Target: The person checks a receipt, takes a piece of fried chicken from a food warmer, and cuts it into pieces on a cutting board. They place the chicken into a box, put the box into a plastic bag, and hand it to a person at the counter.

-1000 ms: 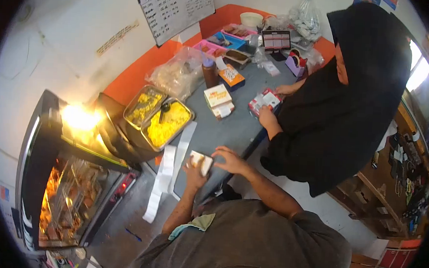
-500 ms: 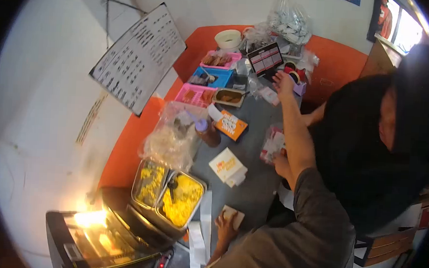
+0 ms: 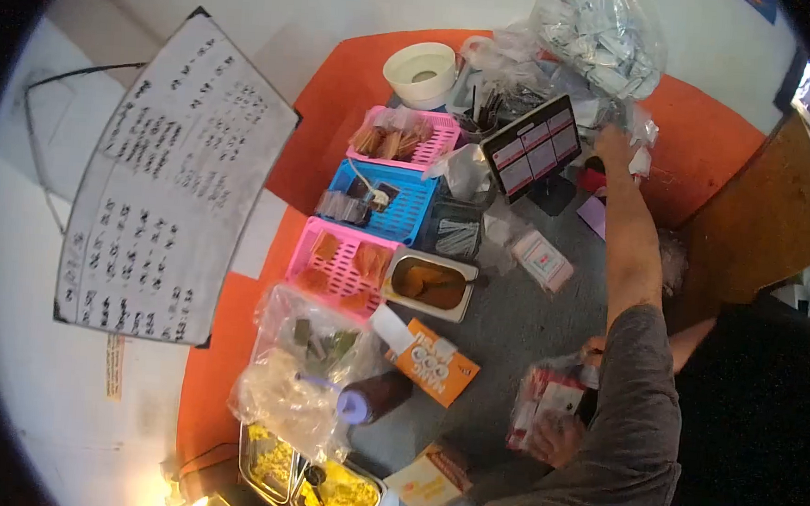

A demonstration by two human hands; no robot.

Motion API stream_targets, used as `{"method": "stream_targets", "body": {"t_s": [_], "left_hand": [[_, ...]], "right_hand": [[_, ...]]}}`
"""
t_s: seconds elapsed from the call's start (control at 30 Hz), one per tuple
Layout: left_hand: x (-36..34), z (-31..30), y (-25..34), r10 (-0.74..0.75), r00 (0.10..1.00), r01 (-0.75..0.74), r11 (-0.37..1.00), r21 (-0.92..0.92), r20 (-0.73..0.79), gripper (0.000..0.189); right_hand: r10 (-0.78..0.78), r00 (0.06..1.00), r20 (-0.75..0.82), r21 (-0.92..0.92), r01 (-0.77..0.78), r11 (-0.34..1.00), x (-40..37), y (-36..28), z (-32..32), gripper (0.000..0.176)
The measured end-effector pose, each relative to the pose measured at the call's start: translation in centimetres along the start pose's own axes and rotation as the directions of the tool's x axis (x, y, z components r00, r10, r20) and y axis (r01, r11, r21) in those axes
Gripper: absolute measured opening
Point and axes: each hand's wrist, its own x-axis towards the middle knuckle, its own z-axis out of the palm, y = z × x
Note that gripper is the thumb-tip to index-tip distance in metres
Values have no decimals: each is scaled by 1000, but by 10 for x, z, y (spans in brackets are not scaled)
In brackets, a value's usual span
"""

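Here, the bare right hand (image 3: 613, 147) is held near the black-framed tablet (image 3: 534, 148) and clear plastic sachet bag (image 3: 596, 44); its finger spread cannot be told

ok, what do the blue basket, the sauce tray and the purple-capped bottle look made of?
Blue basket: molded plastic, semi-gloss; slotted one-color walls.
Sauce tray: metal, likely stainless; smooth silvery rim.
Purple-capped bottle: probably plastic, smooth; dark brown body, but glass can't be ruled out.
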Motion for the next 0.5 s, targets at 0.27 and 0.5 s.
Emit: {"method": "stream_targets", "body": {"t_s": [0.27,0.5], "left_hand": [[101,6,-56,-42,996,42,999,-12,-78,70],[42,-29,-60,-152,988,149,986,-75,-33,70]], "right_hand": [[182,977,115,20,-186,982,26,-47,-13,27],[287,956,57,200,-292,935,36,-24,18,32]]}}
